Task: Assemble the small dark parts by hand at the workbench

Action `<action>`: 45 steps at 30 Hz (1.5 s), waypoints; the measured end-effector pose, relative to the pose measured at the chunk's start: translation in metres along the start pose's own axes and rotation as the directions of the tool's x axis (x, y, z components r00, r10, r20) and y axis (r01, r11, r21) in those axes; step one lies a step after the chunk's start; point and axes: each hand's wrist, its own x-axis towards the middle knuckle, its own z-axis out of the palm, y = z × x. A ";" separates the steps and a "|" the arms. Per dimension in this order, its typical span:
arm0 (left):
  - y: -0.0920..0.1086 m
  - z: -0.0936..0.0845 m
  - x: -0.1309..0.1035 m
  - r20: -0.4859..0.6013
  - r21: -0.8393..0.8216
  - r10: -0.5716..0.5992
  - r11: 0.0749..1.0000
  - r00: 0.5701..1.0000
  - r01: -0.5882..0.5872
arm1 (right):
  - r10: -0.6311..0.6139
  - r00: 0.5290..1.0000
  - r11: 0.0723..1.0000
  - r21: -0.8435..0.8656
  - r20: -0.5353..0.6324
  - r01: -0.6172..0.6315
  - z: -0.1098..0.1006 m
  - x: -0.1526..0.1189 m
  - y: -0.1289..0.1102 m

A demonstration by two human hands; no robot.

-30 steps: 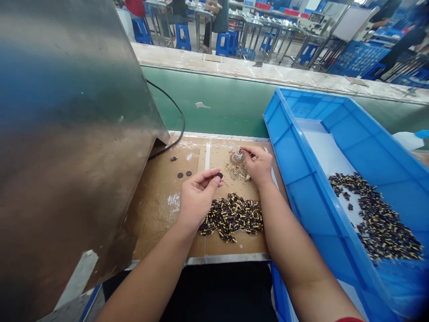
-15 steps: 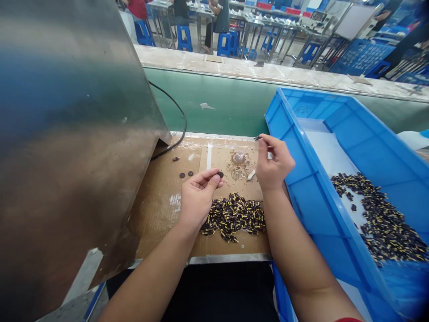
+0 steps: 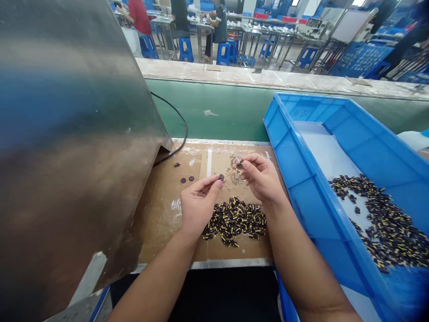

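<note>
Between thumb and fingers, my left hand [image 3: 198, 201] pinches a small dark round disc [image 3: 221, 177]. My right hand [image 3: 263, 179] is closed at the fingertips on a small dark part [image 3: 239, 164], too small to name. Below both hands a pile of small black-and-yellow parts [image 3: 234, 219] covers the cardboard [image 3: 161, 214]. A clear round lump [image 3: 237, 159] lies partly hidden behind the right fingertips. To the left of my left hand lie two dark discs [image 3: 187, 179], with a single loose dark part [image 3: 177, 165] farther back.
On the right stands a blue bin [image 3: 284, 129] holding white sheet and many more black-and-yellow parts [image 3: 395, 223]. A large metal housing [image 3: 77, 134] rises at the left, with a black cable [image 3: 183, 123] beside it. Behind runs a green panel [image 3: 228, 107]; people sit at tables beyond.
My right hand has come down and left from beside the bin, nearer my left hand, still pinching its small part. The left hand keeps its disc. The whole view has shifted slightly.
</note>
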 end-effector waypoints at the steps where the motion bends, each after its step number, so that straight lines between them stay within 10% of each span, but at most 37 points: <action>1: 0.000 0.000 0.001 -0.020 0.009 0.009 1.000 1.000 -0.008 | 0.036 0.997 0.996 0.075 0.068 -0.041 0.001 -0.001 -0.001; 9: -0.010 -0.007 0.006 -0.103 0.121 0.145 0.984 0.984 -0.133 | 0.118 0.929 0.959 0.204 0.351 -0.199 0.003 -0.008 -0.001; 24: -0.018 -0.012 0.004 -0.020 0.273 0.340 0.906 0.940 -0.322 | 0.106 0.913 0.945 0.247 0.394 -0.216 0.011 -0.011 -0.002; 29: -0.016 -0.009 0.012 -0.057 -0.089 0.079 0.992 0.995 -0.084 | 0.088 0.918 0.954 0.232 0.386 -0.189 0.013 -0.011 -0.001; 33: -0.012 -0.008 0.018 0.047 -0.451 -0.179 0.874 0.983 0.181 | 0.022 0.982 0.964 0.255 0.187 -0.070 0.023 -0.013 0.001; 45: 0.003 -0.016 0.018 0.095 -0.561 -0.156 0.808 0.983 0.182 | -0.145 0.989 0.984 0.112 0.032 0.140 0.050 -0.035 -0.010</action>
